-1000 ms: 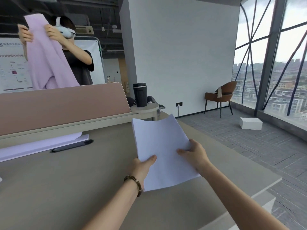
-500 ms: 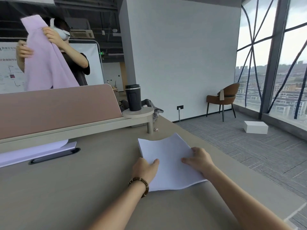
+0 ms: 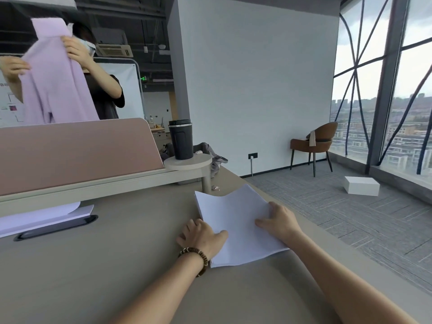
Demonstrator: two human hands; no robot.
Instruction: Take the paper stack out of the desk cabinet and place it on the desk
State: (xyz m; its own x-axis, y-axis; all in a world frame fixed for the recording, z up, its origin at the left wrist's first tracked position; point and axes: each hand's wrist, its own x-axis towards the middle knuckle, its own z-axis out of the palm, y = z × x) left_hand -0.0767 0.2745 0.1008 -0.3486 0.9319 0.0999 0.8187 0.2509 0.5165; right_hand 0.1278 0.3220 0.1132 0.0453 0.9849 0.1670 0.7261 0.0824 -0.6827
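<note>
Paper (image 3: 236, 220) that we held tilted above the desk (image 3: 98, 272) a second earlier now lay almost flat on it. Our left hand (image 3: 201, 237) and right hand (image 3: 278, 220) still pinched its edges, so we judged only letting go remained.

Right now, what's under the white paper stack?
The white paper stack lies on the beige desk top, near its right edge. The left hand and right hand rest on it. Whether anything lies beneath the sheets is hidden.

Bare forearms; brown bead bracelet (image 3: 196, 256), L wrist
</note>
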